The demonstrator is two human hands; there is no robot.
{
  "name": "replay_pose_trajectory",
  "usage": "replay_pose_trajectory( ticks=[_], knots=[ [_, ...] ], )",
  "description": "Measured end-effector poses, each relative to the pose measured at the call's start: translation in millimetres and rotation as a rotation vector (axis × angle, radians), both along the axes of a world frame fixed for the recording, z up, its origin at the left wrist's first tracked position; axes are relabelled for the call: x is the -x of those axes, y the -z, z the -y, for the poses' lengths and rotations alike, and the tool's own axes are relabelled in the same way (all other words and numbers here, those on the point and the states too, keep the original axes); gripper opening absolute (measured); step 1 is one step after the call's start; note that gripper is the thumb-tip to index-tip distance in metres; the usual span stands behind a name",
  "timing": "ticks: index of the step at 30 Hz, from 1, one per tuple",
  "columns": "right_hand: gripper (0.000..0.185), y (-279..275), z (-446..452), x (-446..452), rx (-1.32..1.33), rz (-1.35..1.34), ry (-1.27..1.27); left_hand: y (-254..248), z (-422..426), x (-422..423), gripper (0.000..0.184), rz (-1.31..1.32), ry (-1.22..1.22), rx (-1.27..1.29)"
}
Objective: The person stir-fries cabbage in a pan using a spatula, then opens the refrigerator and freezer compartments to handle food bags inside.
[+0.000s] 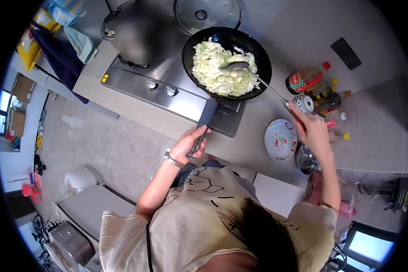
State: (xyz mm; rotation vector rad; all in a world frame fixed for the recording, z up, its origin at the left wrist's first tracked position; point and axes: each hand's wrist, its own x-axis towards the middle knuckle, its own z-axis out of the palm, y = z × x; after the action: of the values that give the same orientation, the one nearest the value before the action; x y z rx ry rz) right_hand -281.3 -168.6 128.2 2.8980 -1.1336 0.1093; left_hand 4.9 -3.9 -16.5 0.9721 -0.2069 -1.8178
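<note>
My left hand [191, 143] is wrapped round the dark handle [207, 114] of a black wok [264, 75] on the stove. Chopped cabbage [211, 68], pale green and white, lies heaped in the wok. In my right hand [310, 129] is the long handle of a metal spatula [273, 90], which slants down over the wok's right rim. The spatula's rounded head rests on or in the cabbage; its underside is hidden.
A patterned plate [280, 139] and a metal bowl [306, 159] stand right of the stove. Several sauce bottles [303, 80] line the wall. A glass lid [208, 16] leans behind the wok. Left on the steel stove [131, 77] is a blurred dark round shape [143, 31].
</note>
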Motion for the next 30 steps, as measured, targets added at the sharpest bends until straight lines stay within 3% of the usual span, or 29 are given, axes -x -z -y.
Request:
replay_pose_trajectory(
  ticks=[5,12,18,23,27,30],
  knots=[
    [0.053,-6,-55,-5,0.045,-0.152,0.119,-2,2,0,0.028,0.026,-0.017,-0.010],
    [0.052,41,-20,-42,0.066,-0.079,0.041,3,1,2,0.028,0.030,-0.012,-0.001],
    [0.051,-15,-42,-39,-0.007,-0.126,0.106,-1,4,2,0.028,0.029,-0.029,-0.015],
    [0.051,48,-12,-66,0.042,-0.045,0.043,2,1,2,0.028,0.020,-0.024,-0.020],
    [0.049,18,-32,-58,-0.068,-0.139,0.076,4,1,0,0.028,0.015,-0.020,0.009],
    [0.046,35,-19,-61,-0.042,-0.067,0.095,5,1,1,0.029,0.027,-0.011,0.006]
  ],
)
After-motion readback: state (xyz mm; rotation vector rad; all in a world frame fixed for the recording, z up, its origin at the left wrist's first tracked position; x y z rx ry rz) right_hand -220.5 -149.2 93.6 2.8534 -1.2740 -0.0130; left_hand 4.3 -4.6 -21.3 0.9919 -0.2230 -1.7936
